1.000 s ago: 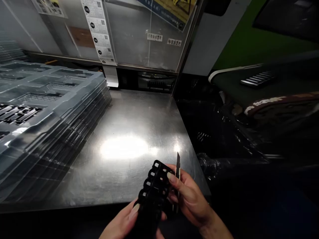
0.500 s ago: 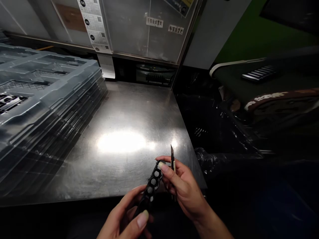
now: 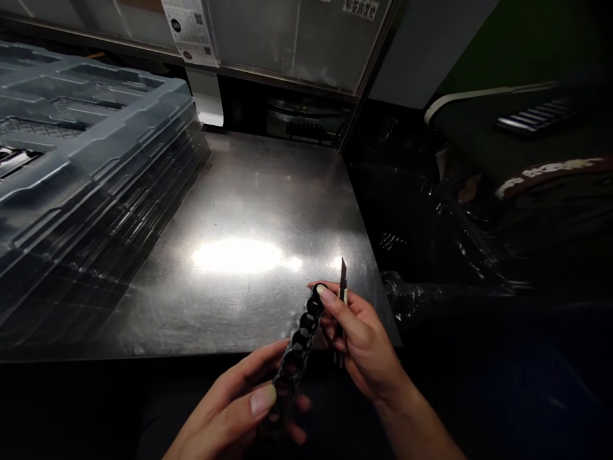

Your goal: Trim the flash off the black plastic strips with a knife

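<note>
Apparently still in progress: the left hand (image 3: 234, 404) and right hand (image 3: 363, 338) close their fingers on a black holed strip (image 3: 303, 329), the right also gripping a utility knife (image 3: 343, 276). What remains isn't clear.

Shiny scuffed metal table (image 3: 268, 198), glossy plastic trays (image 3: 115, 150), plastic strip (image 3: 300, 340), paper labels (image 3: 189, 32)

We take this for a factory workshop: a scuffed metal worktop (image 3: 268, 198) extends beyond our fingers (image 3: 262, 401), stacked clear plastic trays (image 3: 115, 150) rise to their left, a strip of printed labels (image 3: 192, 32) hangs farther beyond, and what looks like a conveyor (image 3: 472, 124) at far right carries a slatted part (image 3: 534, 119).
</note>
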Demonstrator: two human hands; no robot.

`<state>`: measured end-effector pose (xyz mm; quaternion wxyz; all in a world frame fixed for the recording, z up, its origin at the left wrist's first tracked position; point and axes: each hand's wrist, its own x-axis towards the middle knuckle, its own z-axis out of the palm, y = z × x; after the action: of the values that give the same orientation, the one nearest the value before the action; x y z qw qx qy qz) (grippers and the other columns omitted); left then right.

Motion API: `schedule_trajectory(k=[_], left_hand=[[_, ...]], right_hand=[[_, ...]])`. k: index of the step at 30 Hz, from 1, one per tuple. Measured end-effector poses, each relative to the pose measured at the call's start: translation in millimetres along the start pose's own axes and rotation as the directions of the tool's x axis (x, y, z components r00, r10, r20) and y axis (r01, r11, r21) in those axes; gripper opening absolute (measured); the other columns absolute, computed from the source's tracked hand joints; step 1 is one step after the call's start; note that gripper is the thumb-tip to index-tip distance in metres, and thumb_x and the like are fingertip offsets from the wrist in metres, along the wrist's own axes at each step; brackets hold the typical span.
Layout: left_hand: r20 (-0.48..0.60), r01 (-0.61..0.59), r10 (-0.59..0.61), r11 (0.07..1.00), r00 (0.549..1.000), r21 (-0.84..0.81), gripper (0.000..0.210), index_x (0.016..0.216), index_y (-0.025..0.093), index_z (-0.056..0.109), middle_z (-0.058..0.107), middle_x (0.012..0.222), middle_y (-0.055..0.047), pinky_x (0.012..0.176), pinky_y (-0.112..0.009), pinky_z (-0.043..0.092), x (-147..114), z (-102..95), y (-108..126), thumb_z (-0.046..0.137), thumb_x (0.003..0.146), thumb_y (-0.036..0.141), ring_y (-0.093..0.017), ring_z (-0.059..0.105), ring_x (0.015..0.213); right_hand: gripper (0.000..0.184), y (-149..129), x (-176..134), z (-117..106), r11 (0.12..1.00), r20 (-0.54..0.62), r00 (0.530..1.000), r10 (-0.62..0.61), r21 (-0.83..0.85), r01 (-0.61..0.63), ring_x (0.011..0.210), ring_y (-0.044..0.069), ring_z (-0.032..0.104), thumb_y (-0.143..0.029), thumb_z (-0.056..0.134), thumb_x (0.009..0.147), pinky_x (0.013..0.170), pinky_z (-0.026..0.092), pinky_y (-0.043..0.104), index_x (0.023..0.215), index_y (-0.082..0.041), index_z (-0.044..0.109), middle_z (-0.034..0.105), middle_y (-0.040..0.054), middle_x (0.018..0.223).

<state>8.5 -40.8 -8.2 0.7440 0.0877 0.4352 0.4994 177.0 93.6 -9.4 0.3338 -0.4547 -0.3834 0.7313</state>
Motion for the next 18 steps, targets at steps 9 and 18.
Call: schedule_trajectory(k=[9, 18], left_hand=[[0.111, 0.045, -0.038, 0.997, 0.993, -0.069, 0.061, 0.138, 0.022, 0.07, 0.075, 0.127, -0.015, 0.09, -0.052, 0.058, 3, -1.7, 4, 0.077, 0.082, 0.046, -0.043, 0.067, 0.116], [0.056, 0.045, -0.04, 0.994, 0.998, -0.103, 0.057, 0.131, 0.022, 0.075, 0.068, 0.137, -0.016, 0.085, -0.052, 0.06, 3, 6.7, 5, 0.081, 0.078, 0.042, -0.044, 0.068, 0.113]], right_hand=[[0.044, 0, 3, 1, 1.0, -0.017, 1.0, 0.018, 0.016, -0.018, 0.055, 0.005, 0.038, -0.051, 0.082, 0.088, 0.044, 0.025, 0.015, 0.115, -0.016, 0.073, 0.05, -0.004, 0.071], [0.04, 1, 2, 0, 0.999, -0.007, 1.0, 0.019, 0.03, -0.019, 0.055, 0.005, 0.038, -0.048, 0.081, 0.089, 0.043, 0.025, 0.014, 0.114, -0.017, 0.074, 0.05, -0.0044, 0.071]])
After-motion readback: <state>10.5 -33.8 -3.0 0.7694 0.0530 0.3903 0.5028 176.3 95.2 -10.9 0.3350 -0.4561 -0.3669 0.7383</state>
